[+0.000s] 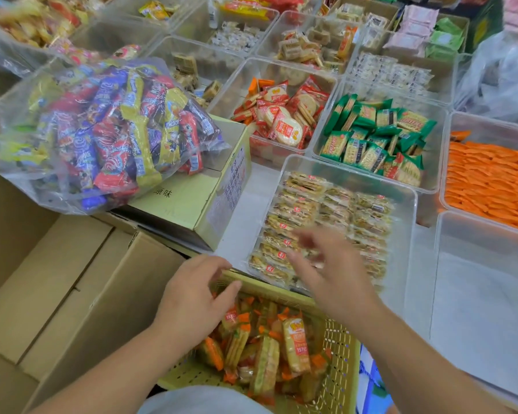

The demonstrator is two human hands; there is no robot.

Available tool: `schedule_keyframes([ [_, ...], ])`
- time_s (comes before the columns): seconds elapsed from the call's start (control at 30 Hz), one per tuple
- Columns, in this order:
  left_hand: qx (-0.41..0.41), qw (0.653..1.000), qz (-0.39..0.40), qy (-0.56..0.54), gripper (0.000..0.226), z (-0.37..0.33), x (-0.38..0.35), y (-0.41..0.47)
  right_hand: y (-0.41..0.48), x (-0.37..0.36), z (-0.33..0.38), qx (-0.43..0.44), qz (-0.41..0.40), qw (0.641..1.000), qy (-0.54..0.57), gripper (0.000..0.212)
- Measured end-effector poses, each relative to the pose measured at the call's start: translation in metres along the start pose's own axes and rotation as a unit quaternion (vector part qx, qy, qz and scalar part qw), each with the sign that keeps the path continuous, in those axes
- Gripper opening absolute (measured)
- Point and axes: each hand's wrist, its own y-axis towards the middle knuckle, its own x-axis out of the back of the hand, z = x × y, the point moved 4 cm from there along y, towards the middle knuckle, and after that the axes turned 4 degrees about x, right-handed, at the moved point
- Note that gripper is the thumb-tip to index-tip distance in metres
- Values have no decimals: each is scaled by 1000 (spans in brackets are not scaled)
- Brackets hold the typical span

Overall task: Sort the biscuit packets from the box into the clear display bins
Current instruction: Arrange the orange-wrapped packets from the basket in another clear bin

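Plain cardboard boxes (57, 279) fill the view from 7 to 9 o'clock. At 10 o'clock a big clear bag of red, yellow and purple sweets (102, 130) lies on a yellow carton (192, 198). From 12 to 4 o'clock clear display bins stand edge to edge. One at 3 o'clock (491, 124) holds orange packets (491, 180). One at 2 o'clock holds green packets (371, 138). One at 1 o'clock holds red-and-white round biscuits (281, 115).

The centre bin (245, 210) holds clear-wrapped biscuit packets (326, 210) laid in rows, with a bare strip of its floor along the 9 o'clock side. Just below it, at 6 o'clock, sits a yellow perforated basket (335, 369). The loose orange-trimmed biscuit packets (293, 345) are heaped in it.

The left grip (198, 297) hovers over the basket's rim at its 10 o'clock corner. Its fingers are spread and only lightly bent, and it holds nothing. The right grip (326, 270) is over the near rows of the centre bin, at the bin's 6 o'clock edge. It is too blurred to tell whether its fingers hold a packet or how far they are parted
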Motion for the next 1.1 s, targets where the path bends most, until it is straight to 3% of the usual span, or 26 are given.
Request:
schedule_keyframes([
  [0.1, 63, 988, 128, -55, 27, 21, -10, -25, -74, -18, -1, -81, 66, 992, 71, 36],
  [0.17, 77, 975, 210, -17, 49, 30, -26, -37, -106, -31, -7, -125, 107, 983, 84, 36],
  [0.27, 73, 951, 291, 76, 90, 37, -50, -45, -129, -52, -15, -155, 174, 972, 35, 68],
  [0.37, 70, 929, 344, 120, 99, 41, -65, -52, -133, -70, -21, -204, 204, 957, 39, 91],
  [0.5, 120, 931, 335, 87, 88, 46, -72, -52, -134, -92, -27, -246, 234, 938, 67, 89],
  [0.7, 131, 926, 345, 78, 73, 42, -87, -53, -137, -116, -23, -249, 192, 949, 9, 97],
  [0.8, 121, 943, 309, 34, 40, 34, -84, -57, -139, -119, -19, -240, 163, 957, -31, 93],
  [0.87, 125, 947, 295, -24, 31, 34, -80, -59, -141, -116, -18, -240, 139, 960, -27, 90],
  [0.97, 138, 951, 268, -70, 34, 39, -69, -59, -144, -105, -19, -247, 94, 964, -1, 82],
  [1.1, 141, 946, 269, -111, 71, 47, -50, -62, -147, -91, -11, -263, 35, 964, -3, 77],
])
